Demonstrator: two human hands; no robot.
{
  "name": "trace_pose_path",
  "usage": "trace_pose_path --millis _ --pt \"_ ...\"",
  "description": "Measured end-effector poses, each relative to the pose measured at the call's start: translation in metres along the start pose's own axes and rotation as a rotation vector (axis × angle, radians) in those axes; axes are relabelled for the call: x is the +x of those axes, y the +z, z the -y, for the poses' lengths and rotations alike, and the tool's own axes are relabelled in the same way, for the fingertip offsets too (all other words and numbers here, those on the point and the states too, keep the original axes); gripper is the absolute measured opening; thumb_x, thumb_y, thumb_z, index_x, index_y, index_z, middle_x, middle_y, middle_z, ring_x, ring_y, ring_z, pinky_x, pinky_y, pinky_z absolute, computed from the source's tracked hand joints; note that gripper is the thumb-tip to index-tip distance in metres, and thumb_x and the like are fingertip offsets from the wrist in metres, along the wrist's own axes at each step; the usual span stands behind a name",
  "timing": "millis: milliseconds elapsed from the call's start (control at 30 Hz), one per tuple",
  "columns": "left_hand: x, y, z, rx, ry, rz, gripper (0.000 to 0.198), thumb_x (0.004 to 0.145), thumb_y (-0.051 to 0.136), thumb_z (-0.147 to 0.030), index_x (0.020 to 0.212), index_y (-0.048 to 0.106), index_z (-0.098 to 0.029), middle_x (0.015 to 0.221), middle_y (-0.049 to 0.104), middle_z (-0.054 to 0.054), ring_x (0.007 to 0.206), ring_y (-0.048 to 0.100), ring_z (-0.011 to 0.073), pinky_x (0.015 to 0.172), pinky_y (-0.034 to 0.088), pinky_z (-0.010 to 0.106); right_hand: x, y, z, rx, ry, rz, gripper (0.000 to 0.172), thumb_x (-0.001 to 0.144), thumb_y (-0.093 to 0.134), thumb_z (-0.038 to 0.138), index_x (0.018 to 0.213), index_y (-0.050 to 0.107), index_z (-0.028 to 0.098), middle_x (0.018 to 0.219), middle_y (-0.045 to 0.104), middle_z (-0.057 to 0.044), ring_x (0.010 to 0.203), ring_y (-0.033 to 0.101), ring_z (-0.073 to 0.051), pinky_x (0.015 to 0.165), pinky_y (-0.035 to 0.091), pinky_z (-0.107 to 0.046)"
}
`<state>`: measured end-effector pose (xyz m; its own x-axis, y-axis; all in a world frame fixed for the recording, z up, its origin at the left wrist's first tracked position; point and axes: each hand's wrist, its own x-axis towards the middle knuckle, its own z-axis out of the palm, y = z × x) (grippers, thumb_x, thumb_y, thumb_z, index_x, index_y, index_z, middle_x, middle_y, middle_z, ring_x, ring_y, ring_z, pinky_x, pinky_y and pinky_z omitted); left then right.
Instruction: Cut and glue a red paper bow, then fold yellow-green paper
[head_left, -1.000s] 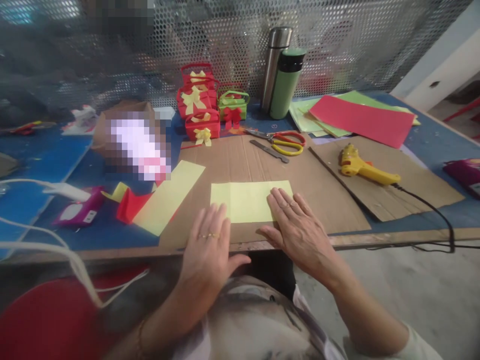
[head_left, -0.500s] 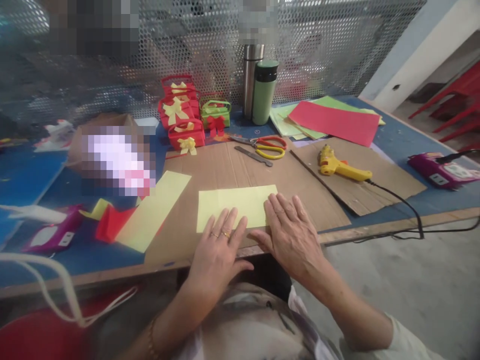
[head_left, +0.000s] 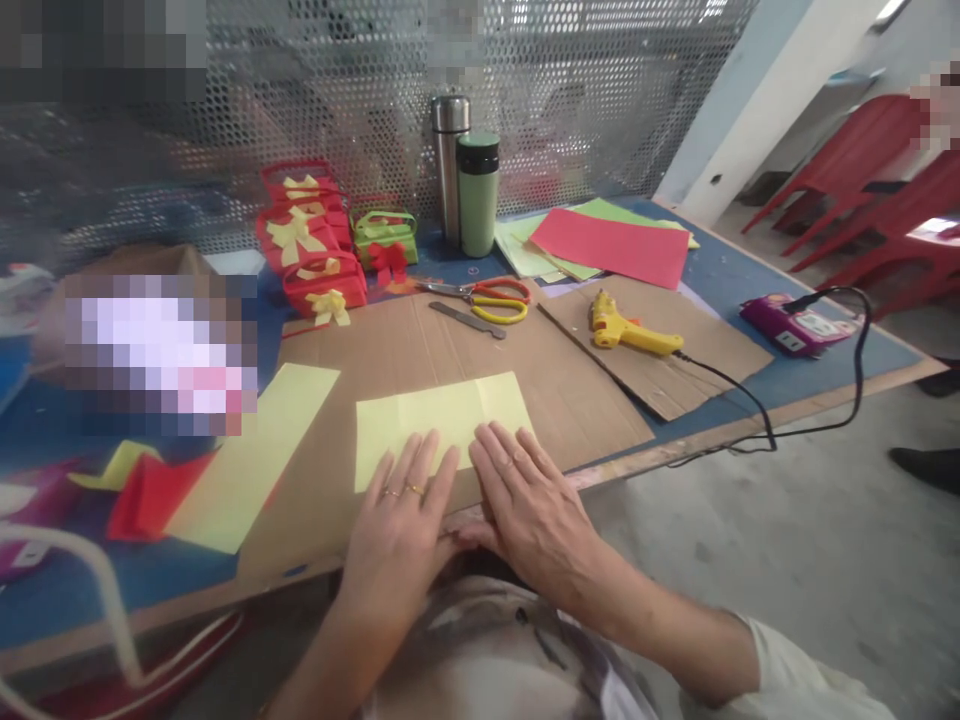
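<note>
A pale yellow sheet of paper (head_left: 442, 400) with upright creases lies on the brown cardboard in front of me. My left hand (head_left: 401, 520) rests flat on its near left part, fingers spread, rings on two of them. Close beside it, my right hand (head_left: 532, 500) lies flat on the near middle and right part, its fingers stretched out and nearly together. Neither hand grips anything. The fingers cover part of the sheet's near edge.
Beyond the paper lie scissors (head_left: 487, 298) and a metal strip (head_left: 469, 320). A yellow glue gun (head_left: 630, 328) rests on cardboard (head_left: 697, 345) at right. Red boxes with bows (head_left: 307, 240), a green box (head_left: 384, 240) and bottles (head_left: 478, 200) stand behind. Another yellow strip (head_left: 255, 450) lies left.
My right hand has slid left across the paper, from its right end toward my left hand. The sheet's right end and a crease now show. The view has turned to the right.
</note>
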<state>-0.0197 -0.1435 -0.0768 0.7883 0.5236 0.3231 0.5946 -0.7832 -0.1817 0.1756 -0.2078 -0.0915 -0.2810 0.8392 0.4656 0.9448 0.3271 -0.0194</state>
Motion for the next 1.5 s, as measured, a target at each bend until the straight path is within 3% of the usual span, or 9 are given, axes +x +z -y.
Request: trace_pose_path --millis 233,333,500,767,1100,1233,1400,1500 --pt "0.002 -0.003 -0.007 0.0 -0.049 0.056 0.078 0.092 0.064 -0.062 0.151 0.055 -0.011 0.158 0.052 0.02 0.145 0.053 0.0376 0.12 0.043 0.054 -0.013 -0.006 -0.001 -0.07 0.056 -0.029 0.069 0.105 0.047 0.054 0.141 0.057 -0.004 0.149 0.06 -0.027 0.144 0.051 -0.038 0.121 0.041 -0.055" --pt "0.008 -0.004 -0.016 -0.015 -0.074 0.067 0.08 0.087 0.07 -0.063 0.152 0.056 -0.019 0.159 0.052 0.019 0.148 0.048 0.0395 0.122 0.04 0.058 -0.015 -0.003 -0.002 -0.075 0.038 -0.039 0.066 0.106 0.048 0.05 0.141 0.056 -0.004 0.148 0.06 -0.028 0.144 0.051 -0.039 0.121 0.04 -0.057" --pt "0.012 -0.003 -0.019 -0.052 -0.018 0.03 0.078 0.088 0.067 -0.064 0.15 0.057 -0.017 0.156 0.057 0.013 0.149 0.049 0.0328 0.124 0.038 0.054 -0.018 0.001 -0.006 -0.088 -0.008 -0.048 0.063 0.106 0.048 0.047 0.142 0.056 -0.004 0.148 0.059 -0.029 0.143 0.052 -0.039 0.119 0.041 -0.058" --pt "-0.022 -0.018 0.002 -0.01 -0.162 0.026 0.073 0.085 0.075 -0.06 0.146 0.062 -0.022 0.154 0.06 0.011 0.145 0.052 0.0356 0.127 0.028 0.058 -0.019 0.0 -0.008 -0.07 -0.02 -0.055 0.061 0.108 0.043 0.045 0.142 0.055 -0.004 0.148 0.06 -0.028 0.143 0.052 -0.039 0.12 0.04 -0.06" --pt "-0.055 -0.027 0.016 0.101 -0.263 -0.052 0.058 0.1 0.057 -0.055 0.14 0.064 -0.013 0.148 0.063 0.02 0.139 0.057 0.0412 0.121 0.032 0.063 -0.022 0.001 -0.009 -0.029 0.001 -0.027 0.069 0.106 0.049 0.046 0.155 0.042 -0.002 0.154 0.053 -0.029 0.15 0.044 -0.038 0.123 0.037 -0.06" --pt "-0.042 -0.029 0.007 0.063 -0.275 -0.086 0.065 0.098 0.058 -0.06 0.138 0.064 -0.008 0.149 0.06 0.024 0.145 0.051 0.0417 0.124 0.031 0.062 -0.022 0.005 -0.006 -0.02 0.021 -0.056 0.073 0.105 0.052 0.045 0.159 0.035 -0.001 0.153 0.053 -0.031 0.15 0.045 -0.039 0.122 0.039 -0.061" --pt "-0.01 -0.016 -0.002 -0.049 -0.075 0.022 0.082 0.093 0.061 -0.064 0.15 0.053 -0.006 0.158 0.053 0.022 0.149 0.047 0.0372 0.124 0.037 0.055 -0.022 0.005 -0.007 -0.015 0.035 -0.05 0.07 0.105 0.053 0.04 0.159 0.035 -0.001 0.154 0.052 -0.031 0.149 0.046 -0.038 0.12 0.041 -0.06" --pt "-0.002 -0.007 -0.002 -0.065 -0.043 0.057 0.087 0.089 0.064 -0.066 0.154 0.05 -0.009 0.16 0.05 0.02 0.149 0.047 0.0367 0.123 0.039 0.054 -0.021 0.002 -0.009 -0.004 0.032 -0.033 0.066 0.105 0.053 0.038 0.159 0.037 0.002 0.154 0.054 -0.028 0.15 0.046 -0.036 0.121 0.041 -0.059"
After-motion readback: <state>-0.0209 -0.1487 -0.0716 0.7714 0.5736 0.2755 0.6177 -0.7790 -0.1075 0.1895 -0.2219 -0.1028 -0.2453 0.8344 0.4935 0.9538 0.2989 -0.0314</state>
